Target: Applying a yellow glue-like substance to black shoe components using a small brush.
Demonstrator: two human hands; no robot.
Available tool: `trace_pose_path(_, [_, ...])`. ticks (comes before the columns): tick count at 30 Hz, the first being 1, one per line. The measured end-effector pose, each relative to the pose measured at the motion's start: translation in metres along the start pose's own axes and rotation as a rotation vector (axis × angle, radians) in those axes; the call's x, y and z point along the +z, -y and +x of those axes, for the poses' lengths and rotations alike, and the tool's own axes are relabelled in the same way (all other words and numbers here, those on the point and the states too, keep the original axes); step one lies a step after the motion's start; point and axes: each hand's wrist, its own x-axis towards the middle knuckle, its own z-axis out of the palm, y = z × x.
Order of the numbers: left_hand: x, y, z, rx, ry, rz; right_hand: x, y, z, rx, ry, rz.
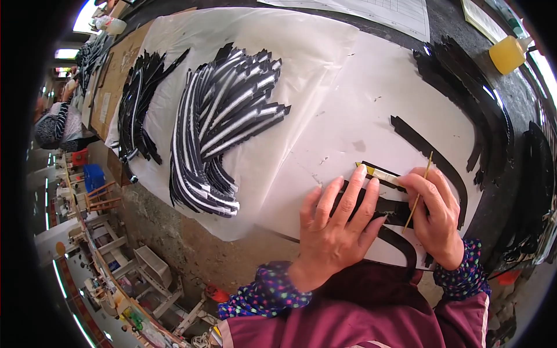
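Note:
My left hand [339, 223] lies flat with its fingers spread over black curved strips on the white board [342, 110]. Its fingertips touch a short black strip [383, 175] that has a cream and yellow band along it. In my right hand [432, 209] a thin yellowish stick [428, 168] is held slanting between the fingers. The right fingertips also meet the right end of the banded strip; whether they pinch it I cannot tell. Just beyond that hand lies a longer black curved strip [432, 145]. Another black strip [400, 243] curves below my hands, partly covered.
Black strips with white bands [232, 110] lie heaped on a translucent sheet [307, 40], beside a darker bundle [139, 104]. More black strips [476, 93] are piled at the right, near a yellow squeeze bottle [507, 55]. Another person [58, 124] is at the far left.

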Motion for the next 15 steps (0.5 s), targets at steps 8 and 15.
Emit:
trace_pose_path(8, [-0.0006,0.0007,-0.0005,-0.005,-0.008,-0.024,-0.0003,-0.0001,0.0,-0.001,0.018,0.012])
trace_pose_path(15, [-0.0002,-0.0003,0.0,-0.002,-0.012,-0.02,-0.003,0.0013,0.0001,0.004,0.031,0.01])
